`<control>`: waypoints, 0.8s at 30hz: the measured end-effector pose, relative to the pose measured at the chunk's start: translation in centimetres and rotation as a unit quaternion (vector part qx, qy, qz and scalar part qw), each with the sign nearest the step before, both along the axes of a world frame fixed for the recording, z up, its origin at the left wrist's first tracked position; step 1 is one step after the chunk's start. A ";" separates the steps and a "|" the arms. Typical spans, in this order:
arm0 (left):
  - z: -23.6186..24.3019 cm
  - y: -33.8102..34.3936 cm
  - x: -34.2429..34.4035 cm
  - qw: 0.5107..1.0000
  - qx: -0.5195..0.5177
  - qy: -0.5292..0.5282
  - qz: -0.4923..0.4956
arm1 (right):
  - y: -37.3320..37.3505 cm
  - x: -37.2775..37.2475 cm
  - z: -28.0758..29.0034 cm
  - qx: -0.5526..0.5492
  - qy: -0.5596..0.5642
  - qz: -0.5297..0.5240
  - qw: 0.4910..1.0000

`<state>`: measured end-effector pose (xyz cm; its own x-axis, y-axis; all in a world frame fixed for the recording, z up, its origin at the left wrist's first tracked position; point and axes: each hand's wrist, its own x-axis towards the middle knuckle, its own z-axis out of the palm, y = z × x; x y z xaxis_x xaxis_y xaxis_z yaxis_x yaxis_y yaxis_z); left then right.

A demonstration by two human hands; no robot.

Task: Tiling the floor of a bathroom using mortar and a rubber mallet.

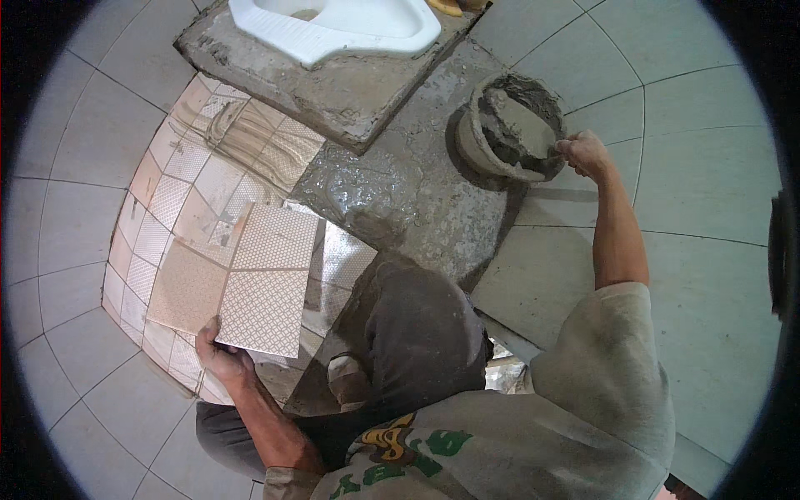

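Note:
My left hand (223, 357) grips the lower edge of a square patterned tile (265, 308), divided into four squares, held over a patterned tiled floor (162, 200). My right hand (583, 154) is closed at the right rim of a mortar-crusted bucket (487, 148); what exactly it grips is unclear. Grey mortar with a pale rounded surface fills part of the bucket. Bare, rough floor with a wet, glossy patch (358, 187) lies between the tile and the bucket. Streaks of grey mortar run across the tiles near the upper left.
A white squat toilet pan (350, 33) sits on a cement platform (275, 75) at the top. Plain grey tiled walls or surfaces (692, 183) surround the work area at left and right. My bent knee (417, 325) takes up the lower middle.

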<state>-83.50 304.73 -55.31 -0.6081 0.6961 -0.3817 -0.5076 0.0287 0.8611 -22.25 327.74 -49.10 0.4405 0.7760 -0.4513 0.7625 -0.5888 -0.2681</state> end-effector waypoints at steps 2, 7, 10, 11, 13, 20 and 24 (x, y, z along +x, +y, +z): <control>1.5 0.6 0.8 0.999 -0.029 0.018 0.024 | -1.0 -1.3 0.6 0.042 -0.007 0.017 0.999; 0.9 -0.2 -0.5 1.000 -0.019 0.003 0.016 | -5.5 -7.2 0.3 0.113 0.053 0.012 0.992; 0.3 -0.9 -0.8 1.000 -0.002 -0.007 0.018 | -7.7 -11.2 -3.8 0.133 0.162 0.018 0.978; 0.5 -1.0 -0.7 1.000 0.002 -0.010 0.027 | -8.3 -13.3 -5.0 0.120 0.218 -0.003 0.969; 0.8 -1.6 -1.0 0.999 0.005 -0.012 0.037 | -9.4 -15.5 -9.0 0.105 0.210 0.045 0.971; 0.2 -2.1 -1.4 0.999 -0.007 -0.013 0.032 | -11.8 -22.6 -14.3 0.058 -0.103 0.263 0.958; 0.4 -1.9 -1.1 0.999 -0.009 -0.025 0.046 | -12.3 -22.8 -13.3 0.048 -0.140 0.316 0.937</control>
<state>-84.61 302.81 -54.95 -0.6489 0.6314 -0.4246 -0.5511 -0.0052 0.8344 -45.04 315.39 -62.39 -0.0307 0.9530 -0.3015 0.9992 0.0215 -0.0340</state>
